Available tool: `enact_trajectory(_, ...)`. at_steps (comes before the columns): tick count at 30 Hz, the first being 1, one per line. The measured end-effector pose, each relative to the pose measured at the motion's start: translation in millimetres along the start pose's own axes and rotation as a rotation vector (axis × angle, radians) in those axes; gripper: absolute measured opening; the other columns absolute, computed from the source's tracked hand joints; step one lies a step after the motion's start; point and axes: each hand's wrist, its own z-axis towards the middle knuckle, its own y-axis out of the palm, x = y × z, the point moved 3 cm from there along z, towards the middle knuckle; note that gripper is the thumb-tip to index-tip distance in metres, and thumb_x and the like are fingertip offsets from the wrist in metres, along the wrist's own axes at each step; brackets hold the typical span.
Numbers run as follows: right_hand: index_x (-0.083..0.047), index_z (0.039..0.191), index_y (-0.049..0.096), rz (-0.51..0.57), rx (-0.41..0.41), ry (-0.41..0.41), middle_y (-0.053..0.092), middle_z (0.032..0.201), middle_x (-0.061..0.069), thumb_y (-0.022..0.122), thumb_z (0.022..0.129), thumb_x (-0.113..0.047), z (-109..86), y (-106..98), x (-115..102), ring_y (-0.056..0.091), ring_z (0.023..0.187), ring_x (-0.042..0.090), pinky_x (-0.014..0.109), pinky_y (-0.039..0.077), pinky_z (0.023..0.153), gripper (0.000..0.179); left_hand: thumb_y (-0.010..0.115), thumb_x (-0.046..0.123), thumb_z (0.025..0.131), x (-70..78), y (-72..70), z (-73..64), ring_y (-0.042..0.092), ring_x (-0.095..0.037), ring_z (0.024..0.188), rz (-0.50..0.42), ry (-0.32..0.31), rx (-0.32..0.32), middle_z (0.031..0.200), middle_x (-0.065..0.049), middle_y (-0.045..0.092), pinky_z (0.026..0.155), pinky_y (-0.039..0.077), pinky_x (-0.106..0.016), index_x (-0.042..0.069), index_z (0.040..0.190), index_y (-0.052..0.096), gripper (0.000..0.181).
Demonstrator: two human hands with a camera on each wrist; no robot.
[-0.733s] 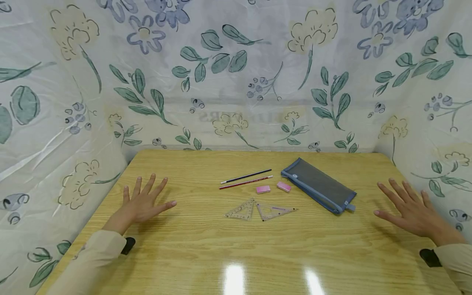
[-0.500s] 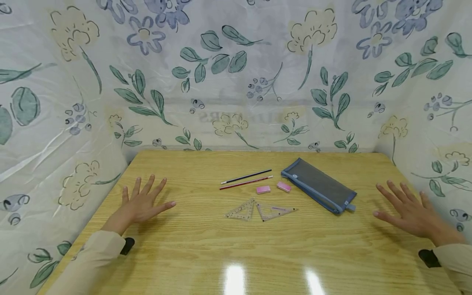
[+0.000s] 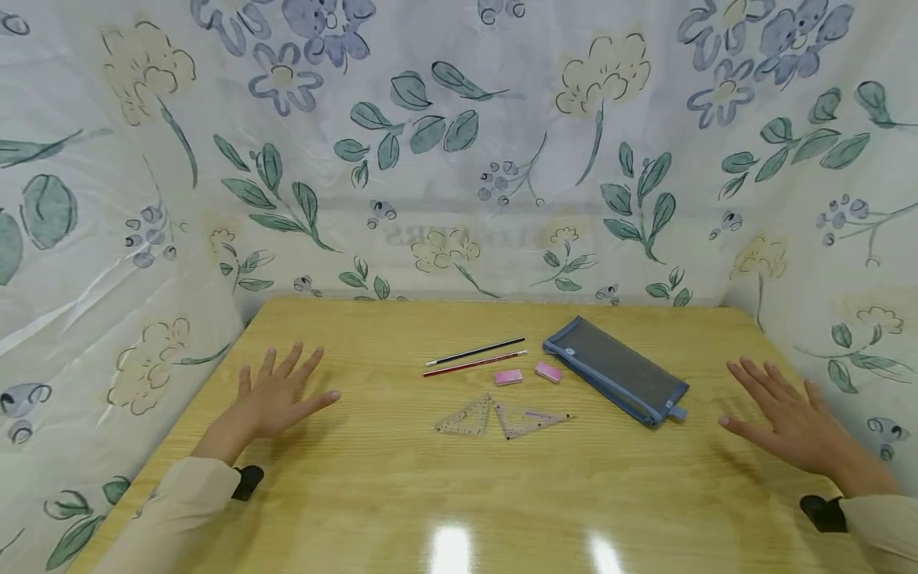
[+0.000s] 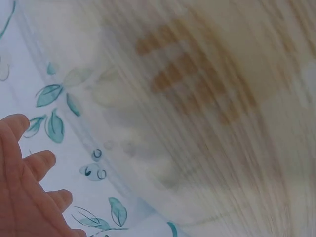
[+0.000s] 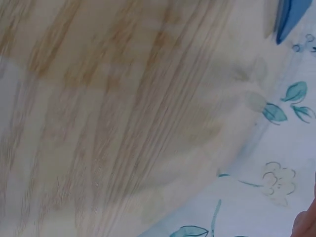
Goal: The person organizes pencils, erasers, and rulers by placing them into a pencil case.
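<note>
My left hand (image 3: 276, 400) is held over the left side of the wooden table, fingers spread, holding nothing. On the far right, my right hand (image 3: 792, 426) has its fingers extended and also holds nothing; the nearest thing to it is a blue-edged mesh zip pencil case (image 3: 618, 368). Between the hands lie a dark pencil (image 3: 475, 352) and a red pencil (image 3: 473, 363), side by side. Two pink erasers, one left (image 3: 508, 377) and one right (image 3: 548, 372), sit just below them. Closer to me are two clear set squares, a left one (image 3: 466, 418) and a right one (image 3: 527, 420).
The wooden table (image 3: 373, 494) reflects two bright light spots near its front. Floral cloth (image 3: 459, 159) hangs behind it and along both sides. A dark wrist camera (image 3: 248, 482) shows under the left sleeve, another (image 3: 823, 513) under the right.
The head view has tilted slightly, so the table and its objects sit a little lower in the picture. My right hand's fingers have drawn closer together. The objects on the table have not moved.
</note>
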Motion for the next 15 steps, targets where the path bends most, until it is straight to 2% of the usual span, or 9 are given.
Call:
enact_trajectory(6, -0.016, 0.157, 0.005, 0.035, 0.104, -0.02, 0.009, 0.158, 0.022, 0.059, 0.095, -0.039, -2.2, 1, -6, -0.011, 0.143, 0.037, 0.071, -0.014, 0.098, 0.086, 0.049, 0.063, 0.091, 6.1, 1.2, -1.8, -0.001, -0.058, 0.136, -0.023, 0.033, 0.034, 0.155, -0.029, 0.011, 0.095, -0.005, -0.077, 0.008, 0.155, 0.02, 0.089)
enact_trajectory(9, -0.013, 0.157, 0.008, 0.081, 0.139, -0.047, 0.013, 0.157, 0.023, 0.06, 0.095, -0.034, -1.5, 0, -10, -0.006, 0.144, 0.04, 0.072, -0.012, 0.099, 0.084, 0.05, 0.061, 0.092, 11.8, -0.5, -3.4, -0.003, -0.057, 0.137, -0.045, 0.055, 0.068, 0.155, -0.029, 0.011, 0.095, -0.005, -0.077, 0.007, 0.155, 0.02, 0.088)
enact_trajectory(15, -0.011, 0.157, 0.011, 0.156, 0.158, -0.072, 0.02, 0.154, 0.028, 0.061, 0.095, -0.029, 1.6, -2, -21, 0.006, 0.142, 0.046, 0.069, -0.01, 0.102, 0.082, 0.052, 0.056, 0.094, 23.1, -1.9, -4.3, -0.005, -0.054, 0.138, -0.093, 0.099, 0.116, 0.156, -0.028, 0.01, 0.097, -0.005, -0.076, 0.006, 0.155, 0.02, 0.085)
